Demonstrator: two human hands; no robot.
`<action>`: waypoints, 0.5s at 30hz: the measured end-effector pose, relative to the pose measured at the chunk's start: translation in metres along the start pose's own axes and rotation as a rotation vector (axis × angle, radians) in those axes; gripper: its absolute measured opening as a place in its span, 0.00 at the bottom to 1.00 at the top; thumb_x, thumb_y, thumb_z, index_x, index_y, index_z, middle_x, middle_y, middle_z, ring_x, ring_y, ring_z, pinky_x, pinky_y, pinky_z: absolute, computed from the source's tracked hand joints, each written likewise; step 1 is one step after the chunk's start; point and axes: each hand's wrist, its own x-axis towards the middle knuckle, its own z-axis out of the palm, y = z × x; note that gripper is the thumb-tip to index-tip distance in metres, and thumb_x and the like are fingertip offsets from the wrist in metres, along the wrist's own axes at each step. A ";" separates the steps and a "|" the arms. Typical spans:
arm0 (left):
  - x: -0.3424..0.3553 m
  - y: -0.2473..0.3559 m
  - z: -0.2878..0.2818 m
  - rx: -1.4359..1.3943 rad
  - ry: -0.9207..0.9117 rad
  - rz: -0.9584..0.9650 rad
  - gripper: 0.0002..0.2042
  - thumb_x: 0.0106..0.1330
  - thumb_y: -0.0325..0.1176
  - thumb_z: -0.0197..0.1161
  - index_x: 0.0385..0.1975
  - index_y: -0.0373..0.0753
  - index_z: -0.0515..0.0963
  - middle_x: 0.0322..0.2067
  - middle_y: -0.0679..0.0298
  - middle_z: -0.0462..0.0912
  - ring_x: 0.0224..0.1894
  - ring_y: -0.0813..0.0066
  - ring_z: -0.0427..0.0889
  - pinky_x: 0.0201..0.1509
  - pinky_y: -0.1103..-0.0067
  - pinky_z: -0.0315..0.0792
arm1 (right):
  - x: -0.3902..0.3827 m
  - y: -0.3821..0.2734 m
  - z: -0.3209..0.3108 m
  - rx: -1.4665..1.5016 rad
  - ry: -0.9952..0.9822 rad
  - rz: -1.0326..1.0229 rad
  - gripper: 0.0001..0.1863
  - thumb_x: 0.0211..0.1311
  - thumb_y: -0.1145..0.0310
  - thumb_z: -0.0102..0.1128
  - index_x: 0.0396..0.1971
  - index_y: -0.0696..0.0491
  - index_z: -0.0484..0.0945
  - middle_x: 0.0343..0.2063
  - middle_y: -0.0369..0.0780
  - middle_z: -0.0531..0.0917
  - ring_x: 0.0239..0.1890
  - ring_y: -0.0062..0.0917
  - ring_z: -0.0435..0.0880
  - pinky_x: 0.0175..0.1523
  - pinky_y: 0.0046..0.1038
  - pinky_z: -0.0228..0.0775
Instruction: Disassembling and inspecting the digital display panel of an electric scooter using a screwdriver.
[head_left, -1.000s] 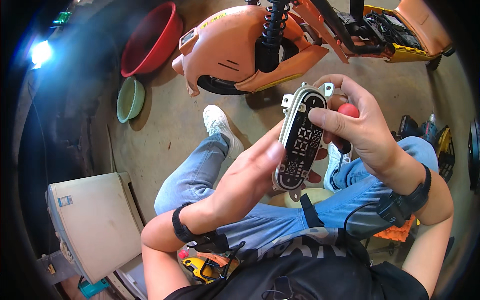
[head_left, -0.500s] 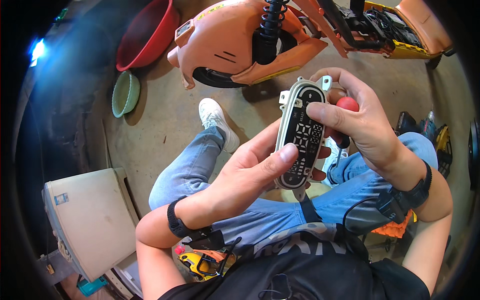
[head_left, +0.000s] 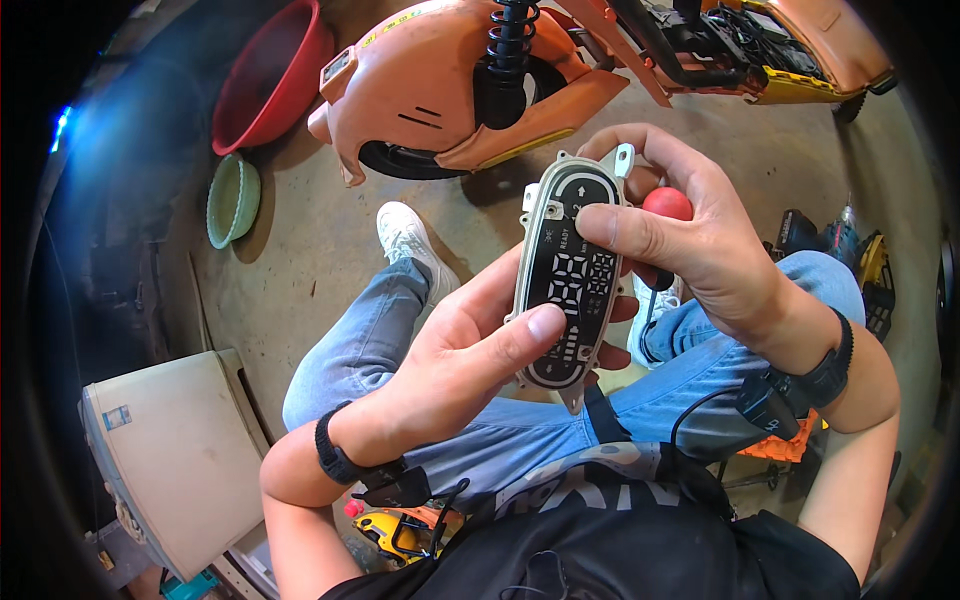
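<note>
Far left there's a beige plastic body panel [head_left: 165, 450] lying on the concrete floor [head_left: 300, 250], with a pale green bowl [head_left: 232, 198] up beyond it and a big red basin [head_left: 268, 75] leaning just above that. Next over, the orange scooter [head_left: 440, 85] with its rear tyre and black shock spring fills the top middle.

Down in the centre the person is sitting in blue jeans, one white sneaker [head_left: 410, 240] out on the floor. The left hand [head_left: 465, 365] cups the lower end of the scooter display panel [head_left: 568, 270] from underneath, thumb pressed flat on its dark glass near the bottom, so it's properly gripped, not just resting. The panel is a long oval dash unit, grey bezel, lit digits on the face, held upright over the lap between both hands.

The right hand [head_left: 690, 240] clamps the top end, thumb across the upper face and fingers wrapped behind. That same hand also seems to pinch a red-handled tool [head_left: 666, 204], probably a screwdriver, though only the red knob shows.

Far right, some power tools [head_left: 845, 255] sit on the floor, partly cut off by the knee.
</note>
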 end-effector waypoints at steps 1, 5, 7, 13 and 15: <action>-0.001 0.001 0.002 0.009 0.018 -0.002 0.31 0.76 0.43 0.56 0.72 0.37 0.55 0.61 0.49 0.73 0.54 0.59 0.83 0.57 0.68 0.78 | 0.000 0.001 0.000 -0.005 0.001 -0.001 0.24 0.62 0.65 0.71 0.55 0.54 0.72 0.34 0.31 0.82 0.29 0.07 0.76 0.28 0.11 0.64; -0.001 -0.003 0.000 0.074 0.035 0.049 0.28 0.77 0.38 0.54 0.71 0.35 0.56 0.59 0.54 0.76 0.57 0.66 0.80 0.57 0.72 0.78 | -0.001 -0.007 -0.001 0.023 -0.028 0.076 0.28 0.59 0.65 0.73 0.56 0.55 0.70 0.36 0.34 0.83 0.33 0.10 0.80 0.32 0.15 0.71; 0.001 -0.005 0.004 0.077 0.052 0.071 0.27 0.78 0.37 0.53 0.72 0.34 0.55 0.60 0.54 0.75 0.59 0.67 0.79 0.60 0.71 0.77 | -0.001 -0.001 -0.002 -0.006 -0.038 0.033 0.30 0.58 0.66 0.74 0.57 0.55 0.69 0.36 0.35 0.83 0.35 0.13 0.81 0.34 0.16 0.73; 0.000 -0.007 0.005 0.200 0.083 0.110 0.30 0.77 0.37 0.53 0.73 0.36 0.50 0.60 0.45 0.75 0.57 0.58 0.81 0.62 0.67 0.76 | -0.004 -0.009 0.001 0.023 -0.062 0.051 0.33 0.55 0.70 0.75 0.58 0.56 0.66 0.36 0.37 0.82 0.38 0.17 0.83 0.37 0.20 0.80; -0.001 -0.007 0.006 0.156 0.058 0.122 0.28 0.77 0.34 0.52 0.73 0.34 0.51 0.61 0.50 0.73 0.60 0.64 0.77 0.64 0.68 0.75 | -0.005 -0.008 0.002 -0.014 -0.047 0.007 0.33 0.54 0.71 0.76 0.58 0.56 0.66 0.36 0.36 0.82 0.37 0.16 0.82 0.38 0.20 0.80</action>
